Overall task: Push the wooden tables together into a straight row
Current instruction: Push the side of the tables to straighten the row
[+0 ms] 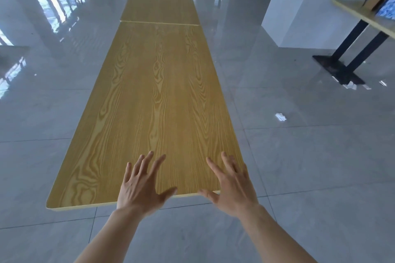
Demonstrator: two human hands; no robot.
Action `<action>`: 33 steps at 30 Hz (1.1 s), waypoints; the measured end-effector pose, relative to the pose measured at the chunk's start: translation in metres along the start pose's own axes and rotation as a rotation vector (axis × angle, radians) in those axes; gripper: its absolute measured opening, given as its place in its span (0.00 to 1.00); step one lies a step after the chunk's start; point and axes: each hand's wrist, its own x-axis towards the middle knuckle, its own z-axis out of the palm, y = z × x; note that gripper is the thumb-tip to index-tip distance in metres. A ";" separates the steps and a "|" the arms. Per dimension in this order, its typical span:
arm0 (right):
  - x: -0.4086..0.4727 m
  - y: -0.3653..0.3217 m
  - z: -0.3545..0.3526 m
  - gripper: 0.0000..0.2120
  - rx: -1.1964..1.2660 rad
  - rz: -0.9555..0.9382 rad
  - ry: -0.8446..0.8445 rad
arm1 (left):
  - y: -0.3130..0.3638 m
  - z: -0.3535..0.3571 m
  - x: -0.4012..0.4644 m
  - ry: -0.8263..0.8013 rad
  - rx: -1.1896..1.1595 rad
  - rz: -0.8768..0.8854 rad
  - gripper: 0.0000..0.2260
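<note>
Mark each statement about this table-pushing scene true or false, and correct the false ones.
1. Both hands are open with fingers spread. True: the left hand and right hand grip nothing.
2. The near table meets the far table end to end. True: only a thin seam shows between them.
3. A cup stands on the near table. False: nothing stands on it.
4. The side table on the right is joined to the row. False: it stands apart, across open floor.
5. The floor is carpeted. False: the floor is glossy grey tile.
</note>
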 end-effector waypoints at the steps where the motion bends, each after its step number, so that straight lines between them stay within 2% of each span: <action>1: 0.000 0.007 -0.015 0.45 0.000 0.002 0.012 | 0.014 -0.009 0.005 -0.003 -0.001 0.008 0.46; 8: 0.020 0.093 -0.115 0.47 -0.035 -0.057 0.129 | 0.127 -0.057 0.063 0.056 0.021 0.038 0.44; 11: 0.044 0.140 -0.162 0.50 -0.006 -0.097 0.173 | 0.179 -0.078 0.095 0.109 -0.005 -0.018 0.44; 18: 0.102 0.232 -0.242 0.50 0.005 -0.183 0.214 | 0.273 -0.114 0.175 0.200 -0.030 -0.097 0.42; 28: 0.264 0.317 -0.323 0.53 -0.094 -0.300 0.227 | 0.324 -0.129 0.342 0.271 -0.052 -0.208 0.42; 33: 0.374 0.348 -0.366 0.45 -0.172 -0.369 0.165 | 0.329 -0.126 0.453 0.299 -0.094 -0.281 0.46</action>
